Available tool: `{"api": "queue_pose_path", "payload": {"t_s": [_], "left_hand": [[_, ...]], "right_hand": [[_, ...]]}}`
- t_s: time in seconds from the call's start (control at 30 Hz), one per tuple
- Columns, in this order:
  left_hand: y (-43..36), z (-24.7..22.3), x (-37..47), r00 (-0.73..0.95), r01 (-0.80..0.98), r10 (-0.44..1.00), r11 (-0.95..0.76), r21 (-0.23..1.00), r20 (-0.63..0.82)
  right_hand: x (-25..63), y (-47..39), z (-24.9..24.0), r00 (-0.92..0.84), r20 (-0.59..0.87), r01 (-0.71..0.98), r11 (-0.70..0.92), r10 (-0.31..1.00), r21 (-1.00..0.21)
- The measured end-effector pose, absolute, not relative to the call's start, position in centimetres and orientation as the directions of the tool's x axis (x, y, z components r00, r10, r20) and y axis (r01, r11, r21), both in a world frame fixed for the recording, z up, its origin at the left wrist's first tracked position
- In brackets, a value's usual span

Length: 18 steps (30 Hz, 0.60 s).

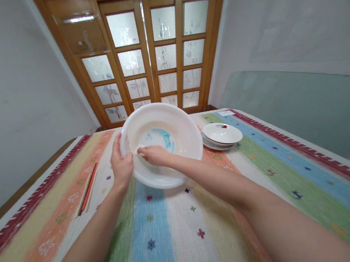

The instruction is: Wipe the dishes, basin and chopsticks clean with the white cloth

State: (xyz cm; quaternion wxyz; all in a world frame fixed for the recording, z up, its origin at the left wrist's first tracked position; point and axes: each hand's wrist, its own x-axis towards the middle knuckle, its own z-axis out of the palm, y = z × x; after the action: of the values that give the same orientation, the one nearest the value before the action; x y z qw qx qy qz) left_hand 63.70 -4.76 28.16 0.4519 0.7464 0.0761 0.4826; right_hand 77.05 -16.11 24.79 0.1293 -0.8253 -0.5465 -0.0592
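Note:
A white plastic basin (pixel 174 122) with a blue print on its bottom is tilted toward me above the striped tablecloth. My left hand (pixel 122 163) grips its left rim, the thumb over the inner side. My right hand (pixel 154 155) is inside the basin near its left inner wall, fingers curled together. Whatever those fingers may hold is too small or hidden to make out. Part of the basin's lower inside is covered by my right hand and forearm.
Right of the basin, a white bowl (pixel 223 132) with a floral print sits stacked on other white dishes (pixel 210 144). Several chopsticks (pixel 88 188), some red and some pale, lie at the left. Beyond the table stand wooden glass-paned doors (pixel 150 57); a pale green panel (pixel 302 107) leans at the right.

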Motion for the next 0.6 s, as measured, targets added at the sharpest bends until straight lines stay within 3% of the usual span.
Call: {"api": "queue_pose_path", "payload": {"t_s": [0.07, 0.17, 0.27, 0.4, 0.53, 0.6], "left_hand": [[-4.6, 28.0, 63.7, 0.517, -0.322, 0.562, -0.572, 0.755, 0.646], [-4.6, 27.9, 63.8, 0.51, -0.341, 0.556, -0.57, 0.748, 0.656], [-4.7, 28.0, 63.9, 0.523, -0.351, 0.534, -0.575, 0.739, 0.665], [-4.7, 28.2, 64.0, 0.529, -0.358, 0.504, -0.597, 0.718, 0.683], [-4.5, 28.2, 64.1, 0.509, -0.368, 0.506, -0.604, 0.707, 0.696], [-4.4, 28.1, 64.1, 0.507, -0.367, 0.505, -0.606, 0.705, 0.698]], "right_hand": [[78.8, -17.6, 25.3, 0.519, 0.264, 0.855, -0.491, 0.813, -0.17], [81.8, -20.2, 26.4, 0.775, 0.272, 0.629, -0.742, 0.571, -0.234], [83.1, -21.7, 27.1, 0.866, 0.271, 0.487, -0.831, 0.42, -0.269], [80.8, -20.9, 26.5, 0.771, 0.281, 0.633, -0.734, 0.571, -0.246], [76.1, -18.6, 24.6, 0.527, 0.229, 0.846, -0.476, 0.819, -0.241], [74.4, -17.8, 23.9, 0.418, 0.215, 0.897, -0.364, 0.882, -0.25]]}}
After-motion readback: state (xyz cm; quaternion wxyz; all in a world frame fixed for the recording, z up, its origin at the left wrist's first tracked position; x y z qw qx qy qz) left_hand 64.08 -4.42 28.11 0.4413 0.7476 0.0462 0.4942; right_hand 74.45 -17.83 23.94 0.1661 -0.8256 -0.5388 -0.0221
